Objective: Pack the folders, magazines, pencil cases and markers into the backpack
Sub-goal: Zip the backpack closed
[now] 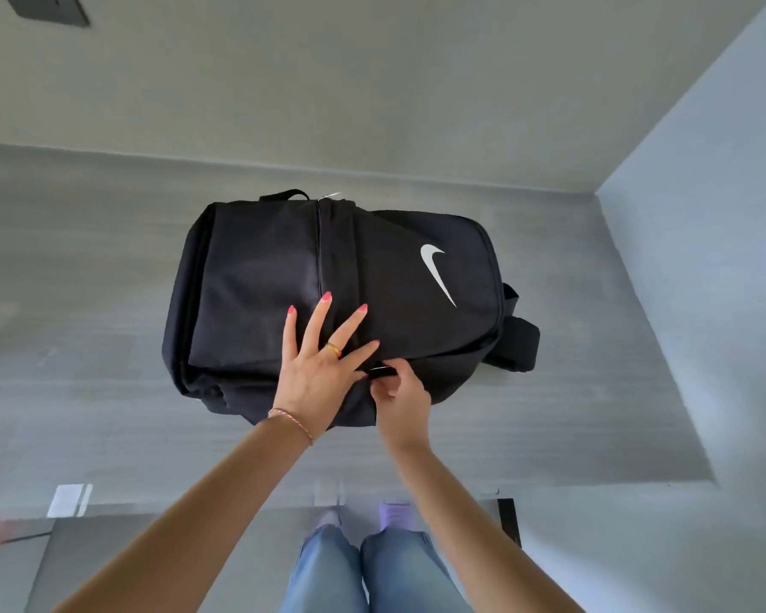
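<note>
Bench (85, 303): a grey surface under my work, running back to a pale wall.
Backpack (284, 276): black, lying flat on the bench on its back, front panel up, near the middle of the view; its top end points right, where a white swoosh logo (436, 272) sits.
Zip line (321, 250): a seam runs across the front of the backpack from the far edge toward me, and looks closed along what I can see.
My left hand (315, 369): laid flat on the backpack's near edge, fingers (317, 320) spread and straight, pressing the fabric down; nothing held. A gold ring and a thin cord bracelet show on it.
My right hand (401, 398): just beside the left, at the backpack's near edge; this grip is closed small, thumb and fingertips pinching a black zipper pull (379, 371).
Straps (520, 340): black, sticking out from under the backpack's right end onto the bench.
Below: my jeans (372, 568) at the bench's near edge.
</note>
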